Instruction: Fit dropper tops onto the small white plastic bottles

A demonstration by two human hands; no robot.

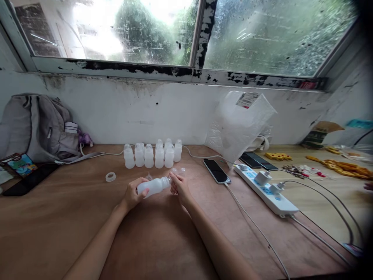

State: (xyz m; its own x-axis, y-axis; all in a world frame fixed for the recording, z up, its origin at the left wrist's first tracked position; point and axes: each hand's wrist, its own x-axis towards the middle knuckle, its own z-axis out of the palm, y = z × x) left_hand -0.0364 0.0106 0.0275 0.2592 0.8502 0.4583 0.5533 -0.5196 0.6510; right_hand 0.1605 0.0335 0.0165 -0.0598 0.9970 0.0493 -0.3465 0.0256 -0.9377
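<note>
My left hand (pixel 136 194) is wrapped around a frosted white baby bottle (pixel 154 187), which lies tilted almost flat with its threaded neck to the right. At that open end my right hand (pixel 180 187) is closed in a pinch; whatever small thing its fingers hold is hidden. A clear nipple-shaped piece (pixel 149 177) rests on the table just behind the bottle. Small clear round pieces (pixel 183 170) lie beyond my right fingertips. To the left sits a whitish ring (pixel 110 177). Several similar bottles (pixel 149 156) with clear tops stand upright in a cluster by the wall.
A phone (pixel 217 171) on a charging cable and a white power strip (pixel 266 190) occupy the right side. Behind them a plastic bag (pixel 239 124) leans on the wall. A grey backpack (pixel 37 124) and a dark phone-like slab (pixel 30 179) are at left.
</note>
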